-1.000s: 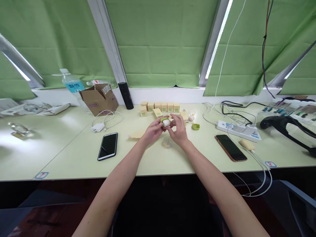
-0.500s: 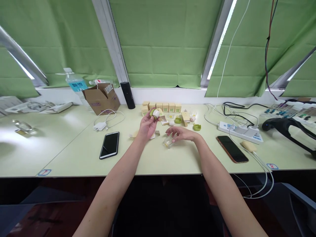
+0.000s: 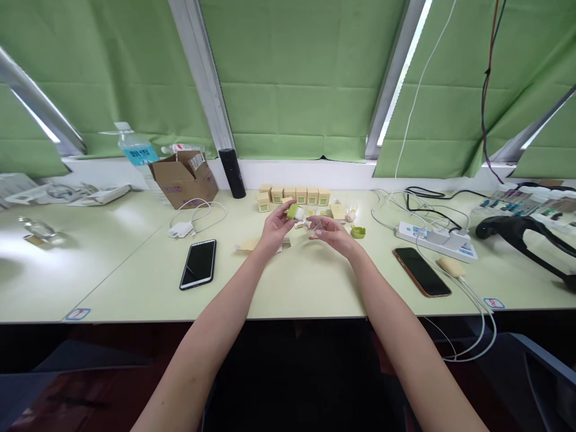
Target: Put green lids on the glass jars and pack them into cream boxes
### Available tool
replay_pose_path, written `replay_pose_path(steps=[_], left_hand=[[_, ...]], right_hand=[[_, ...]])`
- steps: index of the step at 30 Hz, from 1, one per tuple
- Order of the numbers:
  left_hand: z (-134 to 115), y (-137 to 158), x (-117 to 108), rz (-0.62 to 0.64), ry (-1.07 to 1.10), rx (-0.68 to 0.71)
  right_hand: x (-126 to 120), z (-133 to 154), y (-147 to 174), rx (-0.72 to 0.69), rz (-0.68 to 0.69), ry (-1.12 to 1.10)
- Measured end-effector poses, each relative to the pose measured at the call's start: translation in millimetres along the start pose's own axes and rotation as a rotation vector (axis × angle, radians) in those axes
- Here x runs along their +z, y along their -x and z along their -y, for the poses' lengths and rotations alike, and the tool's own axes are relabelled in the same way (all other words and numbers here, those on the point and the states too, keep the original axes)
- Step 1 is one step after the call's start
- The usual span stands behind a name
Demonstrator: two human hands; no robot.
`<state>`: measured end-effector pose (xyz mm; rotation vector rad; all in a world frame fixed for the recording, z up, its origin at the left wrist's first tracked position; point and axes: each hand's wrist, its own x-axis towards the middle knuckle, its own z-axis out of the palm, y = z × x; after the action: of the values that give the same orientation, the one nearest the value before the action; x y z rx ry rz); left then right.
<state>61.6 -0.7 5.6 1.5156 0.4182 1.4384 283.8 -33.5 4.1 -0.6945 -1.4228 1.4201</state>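
Note:
My left hand [image 3: 272, 231] is closed around a small green case [image 3: 292, 210] with a rounded white piece [image 3: 299, 214] showing at its right side. Close beside it, my right hand [image 3: 336, 234] grips a clear plastic piece [image 3: 315, 225] between thumb and fingers. The clear piece is raised off the table near the white piece; I cannot tell whether they touch. Right of my right hand lies an open green case part [image 3: 358, 232]. An opened cream box [image 3: 337, 212] and a clear wrapper [image 3: 351, 212] lie just behind that hand.
Several small cream boxes [image 3: 300, 195] line the back of the table [image 3: 310, 294]. Torn packaging [image 3: 247, 245] lies by my left wrist. Phones [image 3: 198, 264] [image 3: 422, 272] flank my arms. A power strip [image 3: 436, 241], cables and a cardboard box [image 3: 184, 180] stand farther out.
My right hand has lifted the clear plastic piece off the table and brought it up beside my left hand. The left hand has moved slightly right and turned the green case.

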Motion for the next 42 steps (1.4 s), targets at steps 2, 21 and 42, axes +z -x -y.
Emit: replay_pose_path(steps=[2,21,42], left_hand=[[-2.3,1.8,2.0,0.048,-0.069,0.005],[-14.2,6.9,7.8,0.226,-0.378,0.050],[-25.5,7.3,7.2,0.262,-0.353,-0.090]], right_hand=[[0.2,-2.5,-0.6,0.005,-0.001,-0.103],[12.6,-6.1,-1.3,-0.013,0.045,-0.195],[12.9,-4.5,0.7,0.041,0.105,-0.205]])
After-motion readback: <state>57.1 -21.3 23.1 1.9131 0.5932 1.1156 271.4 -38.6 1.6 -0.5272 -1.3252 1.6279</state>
